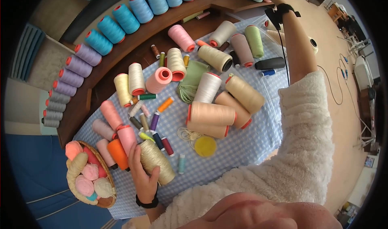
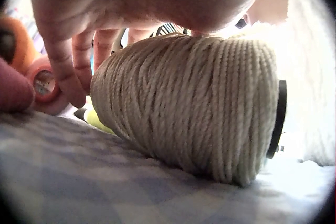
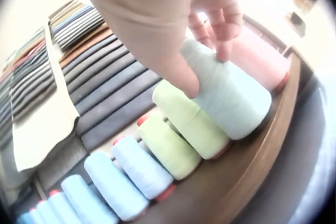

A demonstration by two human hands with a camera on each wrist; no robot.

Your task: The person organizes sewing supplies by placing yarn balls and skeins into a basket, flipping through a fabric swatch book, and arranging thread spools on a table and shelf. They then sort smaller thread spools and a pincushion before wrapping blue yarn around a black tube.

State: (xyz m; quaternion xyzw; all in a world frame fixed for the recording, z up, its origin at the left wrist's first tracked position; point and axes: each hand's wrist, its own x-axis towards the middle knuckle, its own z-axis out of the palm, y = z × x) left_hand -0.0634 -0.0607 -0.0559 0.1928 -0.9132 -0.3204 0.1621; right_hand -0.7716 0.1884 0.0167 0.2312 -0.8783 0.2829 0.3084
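Left grip (image 1: 144,179): the beige cone (image 1: 157,163) fills the space directly beneath it; an orange cone (image 1: 117,153) and a pink cone (image 1: 127,138) crowd its left and front, with a basket (image 1: 113,184) beyond them to the left; small spools (image 1: 154,121) obstruct the way ahead; rightward, past the beige cone, bare checked cloth (image 1: 210,166) gives passage, interrupted by a teal spool (image 1: 181,164); right grip (image 3: 155,14): green cones (image 3: 194,124) and a rosy cone (image 3: 260,58) flank it closely; open air lies above the shelf's outer edge (image 3: 262,158).

We see fisheye curving and black corners in every view; the head view is evenly lit, the left wrist's backlit and shadowy, the right wrist's washed-out and soft.
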